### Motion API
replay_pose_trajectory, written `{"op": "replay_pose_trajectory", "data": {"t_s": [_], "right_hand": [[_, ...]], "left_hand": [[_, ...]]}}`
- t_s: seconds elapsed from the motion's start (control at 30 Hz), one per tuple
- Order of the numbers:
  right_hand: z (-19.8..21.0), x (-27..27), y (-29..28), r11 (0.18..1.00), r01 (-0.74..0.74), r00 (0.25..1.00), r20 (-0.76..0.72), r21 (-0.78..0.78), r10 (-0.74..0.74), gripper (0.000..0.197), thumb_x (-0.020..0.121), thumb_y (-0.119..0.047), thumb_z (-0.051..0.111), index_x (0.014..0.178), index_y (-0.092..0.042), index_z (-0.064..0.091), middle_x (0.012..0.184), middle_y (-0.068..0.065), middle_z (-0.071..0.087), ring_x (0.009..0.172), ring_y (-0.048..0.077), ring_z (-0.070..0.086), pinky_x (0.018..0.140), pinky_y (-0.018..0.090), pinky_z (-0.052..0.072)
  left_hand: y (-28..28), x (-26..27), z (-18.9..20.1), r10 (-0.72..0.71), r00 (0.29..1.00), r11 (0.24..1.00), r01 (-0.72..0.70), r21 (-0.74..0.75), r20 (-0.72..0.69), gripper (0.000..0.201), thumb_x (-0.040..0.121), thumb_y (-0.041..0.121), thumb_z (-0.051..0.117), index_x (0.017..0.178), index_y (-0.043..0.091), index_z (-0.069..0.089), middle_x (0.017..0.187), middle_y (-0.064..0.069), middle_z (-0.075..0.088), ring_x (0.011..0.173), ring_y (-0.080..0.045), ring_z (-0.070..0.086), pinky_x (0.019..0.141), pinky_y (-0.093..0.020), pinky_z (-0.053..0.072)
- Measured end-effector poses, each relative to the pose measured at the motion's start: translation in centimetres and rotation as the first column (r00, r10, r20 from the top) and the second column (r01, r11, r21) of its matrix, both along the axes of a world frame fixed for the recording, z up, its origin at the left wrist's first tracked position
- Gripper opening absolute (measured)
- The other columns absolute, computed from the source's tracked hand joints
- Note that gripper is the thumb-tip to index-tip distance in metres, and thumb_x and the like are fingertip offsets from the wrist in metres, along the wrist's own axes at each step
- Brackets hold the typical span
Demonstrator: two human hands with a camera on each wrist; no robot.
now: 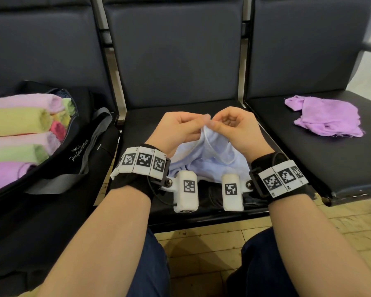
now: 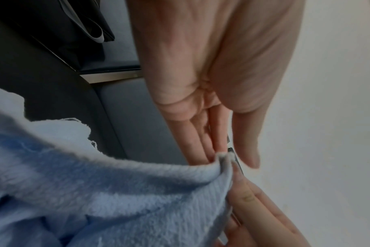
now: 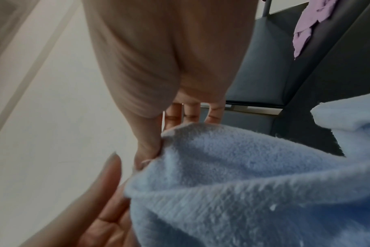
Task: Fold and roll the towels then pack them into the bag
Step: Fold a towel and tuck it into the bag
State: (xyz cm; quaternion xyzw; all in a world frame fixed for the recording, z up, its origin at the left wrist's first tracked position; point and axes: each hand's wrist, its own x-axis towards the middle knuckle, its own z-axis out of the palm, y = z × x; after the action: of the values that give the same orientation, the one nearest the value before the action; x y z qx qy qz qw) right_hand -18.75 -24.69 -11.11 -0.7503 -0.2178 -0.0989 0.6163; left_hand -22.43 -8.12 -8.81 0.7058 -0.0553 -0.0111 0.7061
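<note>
A row of dark padded seats (image 1: 176,61) fills twelve o'clock; yellowish tiled floor (image 1: 204,249) lies at six o'clock.

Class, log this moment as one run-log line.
left hand: pinches blue towel | right hand: pinches same edge | purple towel: unfolded | bag: holds rolls

Row of dark padded seats (image 1: 204,123) above a yellowish tiled floor (image 1: 204,249). The left seat bore a black bag (image 1: 88,146) holding rolled towels (image 1: 19,123). A light blue towel (image 1: 204,159) lay crumpled on the middle seat, and a purple towel (image 1: 326,116) lay crumpled on the right seat.
</note>
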Motion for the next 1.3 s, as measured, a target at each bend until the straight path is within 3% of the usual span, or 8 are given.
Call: {"op": "replay_pose_trajectory", "data": {"t_s": [0.2,0.4,0.53,0.67,0.97,1.07,1.13,1.3], "right_hand": [[0.1,0.0,-0.5,0.995,-0.077,0.99,-0.11,0.056,0.083,0.006,0.086,-0.009,0.069,0.085,-0.014,0.071,0.079,0.001,0.071,0.074,0.013,0.065,0.07,0.028,0.053],[0.0,0.3,-0.9,0.966,-0.24,0.96,-0.173,-0.095,0.222,0.038,0.088,0.005,0.059,0.11,-0.026,0.066,0.097,0.013,0.069,0.081,0.026,0.061,0.061,0.033,0.048],[0.4,0.0,-0.2,0.936,-0.288,0.94,-0.247,-0.204,0.235,0.035,0.087,0.002,0.062,0.112,-0.024,0.065,0.105,0.001,0.065,0.067,0.014,0.061,0.056,0.025,0.047],[-0.2,0.5,0.0,0.95,-0.186,0.975,-0.17,-0.251,0.146,0.004,0.085,-0.006,0.068,0.086,-0.01,0.067,0.107,-0.002,0.061,0.054,0.013,0.054,0.048,0.025,0.044],[-1.9,2.4,-0.3,0.837,0.223,0.974,0.141,-0.5,-0.175,0.005,0.087,-0.023,0.061,0.085,-0.021,0.065,0.073,0.001,0.067,0.072,0.023,0.064,0.077,0.046,0.052],[-2.0,2.8,-0.9,0.729,0.478,0.877,0.316,-0.491,-0.362,0.015,0.091,-0.02,0.054,0.091,-0.02,0.068,0.068,-0.003,0.064,0.074,0.024,0.062,0.088,0.033,0.036],[-2.1,2.9,-1.6,0.648,0.594,0.805,0.356,-0.477,-0.475,0.02,0.093,-0.018,0.05,0.098,-0.018,0.069,0.071,-0.005,0.06,0.077,0.027,0.06,0.081,0.029,0.026],[-2.1,3.1,-3.8,0.587,0.645,0.752,0.266,-0.489,-0.604,0.027,0.092,-0.016,0.05,0.11,-0.009,0.069,0.102,0.016,0.069,0.097,0.038,0.06,0.083,0.036,0.04]], "left_hand": [[0.5,0.4,-0.1,0.021,0.998,0.996,-0.026,0.087,0.053,0.014,0.085,0.006,0.068,0.099,0.005,0.071,0.097,-0.01,0.073,0.088,-0.017,0.07,0.082,-0.03,0.058],[1.6,0.4,0.2,-0.073,0.993,0.982,0.056,0.178,0.089,0.013,0.085,0.006,0.066,0.093,0.015,0.071,0.09,0.002,0.074,0.088,-0.007,0.069,0.079,-0.021,0.054],[2.3,0.5,0.2,-0.088,0.993,0.972,0.07,0.225,0.074,0.012,0.084,0.01,0.069,0.091,0.019,0.073,0.091,0.001,0.075,0.086,-0.01,0.069,0.08,-0.026,0.053],[2.8,0.4,0.3,-0.067,0.992,0.959,0.036,0.281,0.103,0.011,0.087,0.009,0.066,0.092,0.018,0.072,0.075,0.004,0.071,0.06,-0.005,0.058,0.053,-0.018,0.045],[2.6,0.7,0.4,-0.022,0.975,0.999,0.012,0.044,0.221,0.014,0.091,-0.002,0.056,0.095,0.007,0.065,0.069,0.002,0.067,0.063,-0.007,0.06,0.067,-0.019,0.051],[3.0,1.1,0.4,0.073,0.968,0.995,-0.053,-0.088,0.24,0.015,0.092,-0.002,0.055,0.094,0.009,0.065,0.068,0.005,0.067,0.062,-0.006,0.059,0.066,-0.019,0.05],[3.3,1.3,0.4,0.139,0.959,0.981,-0.099,-0.169,0.248,0.014,0.093,-0.002,0.053,0.094,0.008,0.064,0.068,0.005,0.067,0.062,-0.006,0.059,0.067,-0.02,0.05],[4.4,2.5,-0.5,0.387,0.895,0.905,-0.322,-0.278,0.223,0.011,0.093,0.0,0.055,0.094,0.008,0.062,0.064,0.006,0.066,0.06,-0.005,0.058,0.067,-0.019,0.05]]}}
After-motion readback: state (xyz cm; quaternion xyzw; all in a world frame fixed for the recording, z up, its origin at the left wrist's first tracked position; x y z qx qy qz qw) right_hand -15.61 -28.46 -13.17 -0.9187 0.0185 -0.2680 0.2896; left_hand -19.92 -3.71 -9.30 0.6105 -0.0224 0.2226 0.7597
